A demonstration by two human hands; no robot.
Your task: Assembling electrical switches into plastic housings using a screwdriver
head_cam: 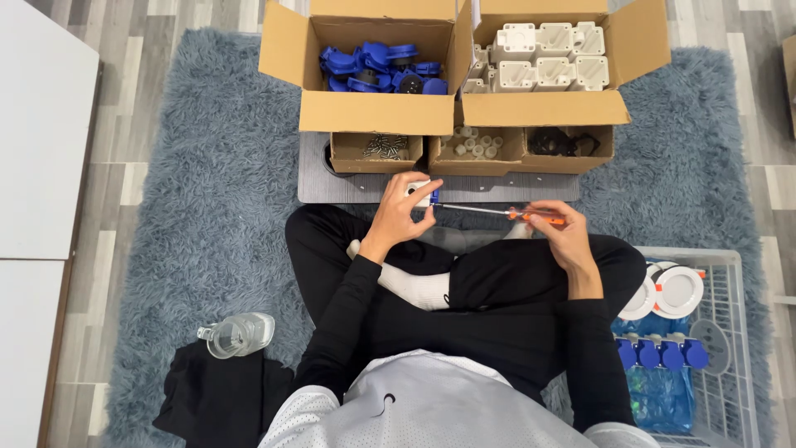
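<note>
My left hand point(401, 212) grips a small white and blue plastic part point(424, 193) above my crossed legs. My right hand point(562, 232) holds an orange-handled screwdriver point(531, 216) level, and its metal shaft reaches left so the tip meets the part. Both hands hover just in front of a grey board point(348, 189). The part is mostly hidden by my left fingers.
Past the board stand two large open cartons, one of blue parts point(381, 68), one of white housings point(543, 58). Three small boxes hold screws point(383, 147), white caps point(474, 144) and black pieces point(562, 143). A wire basket point(730, 265) of assembled pieces is right, a clear bottle point(238, 333) left.
</note>
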